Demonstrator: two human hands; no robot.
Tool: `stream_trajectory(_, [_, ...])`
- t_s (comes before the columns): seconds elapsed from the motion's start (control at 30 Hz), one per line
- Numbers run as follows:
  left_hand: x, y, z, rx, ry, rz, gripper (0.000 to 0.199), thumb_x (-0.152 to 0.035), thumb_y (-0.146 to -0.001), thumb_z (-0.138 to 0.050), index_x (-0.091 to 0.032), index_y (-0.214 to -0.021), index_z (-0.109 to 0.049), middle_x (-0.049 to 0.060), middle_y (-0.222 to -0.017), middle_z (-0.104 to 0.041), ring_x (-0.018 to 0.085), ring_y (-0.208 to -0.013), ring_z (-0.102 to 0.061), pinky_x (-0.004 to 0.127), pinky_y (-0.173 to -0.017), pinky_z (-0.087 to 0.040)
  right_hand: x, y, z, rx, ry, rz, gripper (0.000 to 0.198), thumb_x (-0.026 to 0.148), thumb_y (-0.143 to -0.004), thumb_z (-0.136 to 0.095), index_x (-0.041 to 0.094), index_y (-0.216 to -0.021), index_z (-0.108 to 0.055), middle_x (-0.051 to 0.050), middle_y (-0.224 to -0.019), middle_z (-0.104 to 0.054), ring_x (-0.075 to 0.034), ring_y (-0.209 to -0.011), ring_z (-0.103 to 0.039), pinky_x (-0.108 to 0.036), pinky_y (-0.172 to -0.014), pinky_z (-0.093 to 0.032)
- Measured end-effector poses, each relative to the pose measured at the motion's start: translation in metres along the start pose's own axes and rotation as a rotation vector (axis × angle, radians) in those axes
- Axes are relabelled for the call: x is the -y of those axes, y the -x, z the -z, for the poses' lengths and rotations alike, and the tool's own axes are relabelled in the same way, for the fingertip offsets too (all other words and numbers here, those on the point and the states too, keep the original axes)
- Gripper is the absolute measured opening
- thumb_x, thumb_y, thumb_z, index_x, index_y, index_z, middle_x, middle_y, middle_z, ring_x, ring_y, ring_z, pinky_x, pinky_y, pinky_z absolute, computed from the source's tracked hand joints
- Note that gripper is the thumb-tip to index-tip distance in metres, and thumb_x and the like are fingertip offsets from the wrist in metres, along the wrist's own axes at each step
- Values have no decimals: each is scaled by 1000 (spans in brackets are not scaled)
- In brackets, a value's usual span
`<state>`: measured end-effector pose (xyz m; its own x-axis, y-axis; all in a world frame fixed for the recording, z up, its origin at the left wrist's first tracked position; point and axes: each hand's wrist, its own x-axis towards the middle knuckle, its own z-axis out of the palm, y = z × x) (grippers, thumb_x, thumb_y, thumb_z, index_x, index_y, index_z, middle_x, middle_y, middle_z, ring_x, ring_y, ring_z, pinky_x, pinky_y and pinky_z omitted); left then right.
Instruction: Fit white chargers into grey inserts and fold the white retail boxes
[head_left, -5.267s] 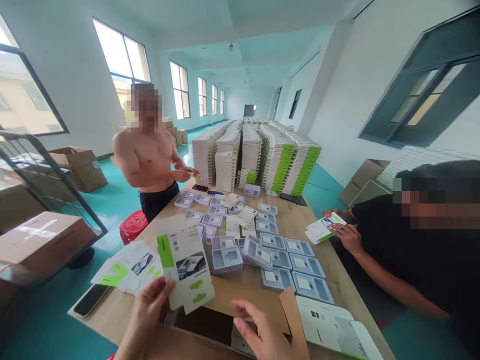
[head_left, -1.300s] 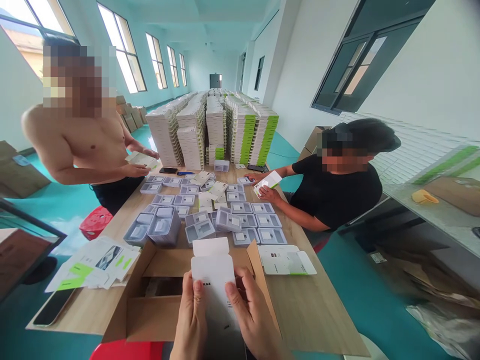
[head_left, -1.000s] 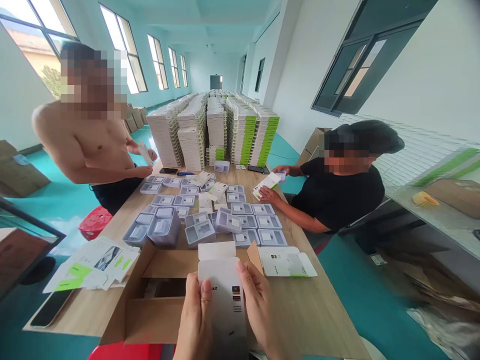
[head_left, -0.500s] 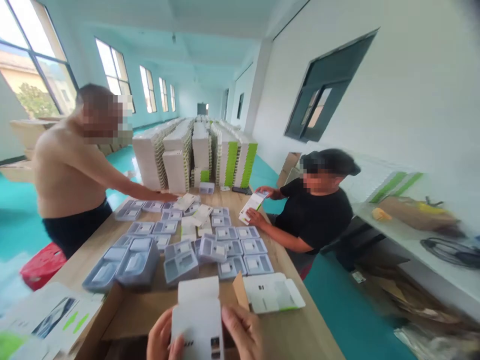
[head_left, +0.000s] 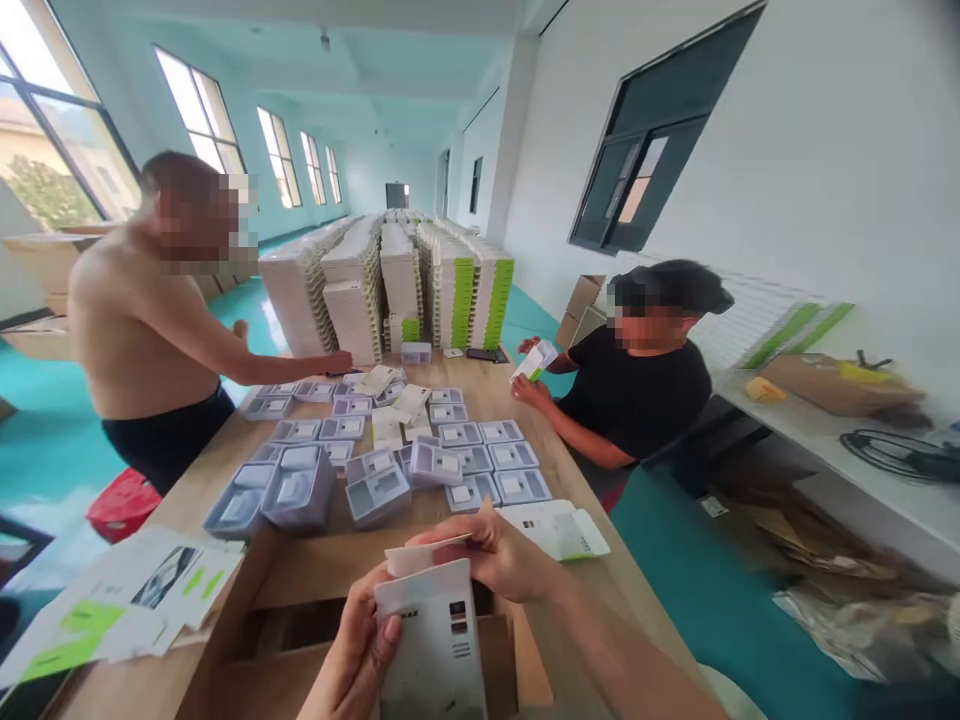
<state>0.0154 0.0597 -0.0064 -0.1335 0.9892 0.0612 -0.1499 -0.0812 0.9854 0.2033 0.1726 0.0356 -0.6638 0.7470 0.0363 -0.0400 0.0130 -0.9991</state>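
Right now, two hands, one white box (head_left: 433, 645) held over right part of open carton (head_left: 322, 560). Left hand (head_left: 365, 628) pinching box's left side, thumb in front; right hand (head_left: 499, 555) pinching its top flap. Just beyond carton's left: two nested tray stacks (head_left: 298, 490). Left of carton: printed sleeves (head_left: 112, 600), fanned, count unclear. Right of carton: one white sleeve (head_left: 559, 528), then wood surface showing to right edge of desk (head_left: 622, 585). Beyond carton: two people, one each side.
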Motion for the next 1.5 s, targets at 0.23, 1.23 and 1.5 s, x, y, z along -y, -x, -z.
stream_trajectory(0.23, [-33,19,-3,115,3,-103,13,-36,-98,-59,-32,-104,-70,5,-134,-68,21,-128,-61,24,-101,-46,8,17,1,104,256,471,32,17,-99,-58,27,-124,-75,-10,-129,-74,-20,-120,-71,-32,-101,-57])
stream_trajectory(1.23, [5,37,9,15,-209,-511,38,-23,-90,-72,-33,-127,-67,10,-125,-74,25,-113,-73,30,-90,-61,53,37,-6,299,125,54,54,65,-99,-49,26,-127,-74,-11,-141,-67,-28,-131,-61,-46,-111,-45])
stream_trajectory(1.5, [7,39,22,96,-432,-645,57,-22,-89,-72,-36,-143,-56,15,-127,-71,29,-113,-73,38,-88,-64,89,15,-10,456,285,-272,49,39,-100,-54,25,-148,-53,-7,-127,-74,-18,-100,-70,-27,-78,-51])
